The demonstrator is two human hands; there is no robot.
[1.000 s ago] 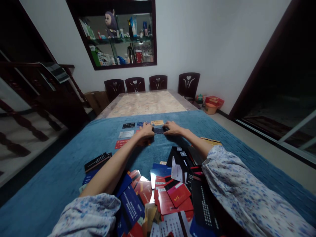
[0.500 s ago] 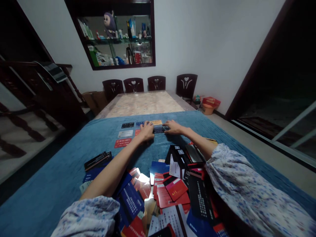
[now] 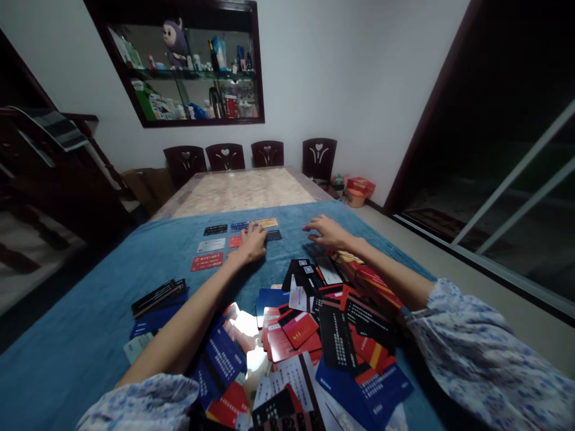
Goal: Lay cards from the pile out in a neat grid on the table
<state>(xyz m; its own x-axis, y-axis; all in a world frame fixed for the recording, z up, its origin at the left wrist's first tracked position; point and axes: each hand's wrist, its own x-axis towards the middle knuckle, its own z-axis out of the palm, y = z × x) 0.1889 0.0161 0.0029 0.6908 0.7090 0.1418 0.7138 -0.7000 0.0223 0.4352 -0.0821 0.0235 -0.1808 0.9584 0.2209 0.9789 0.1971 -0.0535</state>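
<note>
Several cards lie in neat rows on a blue cloth (image 3: 90, 335): a black card (image 3: 215, 229), a white card (image 3: 211, 245), a red card (image 3: 206, 261), a yellow card (image 3: 268, 222) and a dark card (image 3: 273, 235). My left hand (image 3: 250, 244) rests flat on the rows, fingers stretched out beside the dark card. My right hand (image 3: 326, 231) hovers to the right of the rows, fingers spread and holding nothing. A big loose heap of cards (image 3: 309, 341) lies near me between my forearms.
A small stack of dark cards (image 3: 158, 295) sits to the left of the heap. Beyond the cloth is a marble tabletop (image 3: 238, 191) with several dark chairs (image 3: 224, 155) behind it. A wall shelf (image 3: 188, 66) holds bottles and a toy.
My right hand let go of the dark card and moved right, away from the rows. My left hand stays on the rows. The camera turned to the right.
</note>
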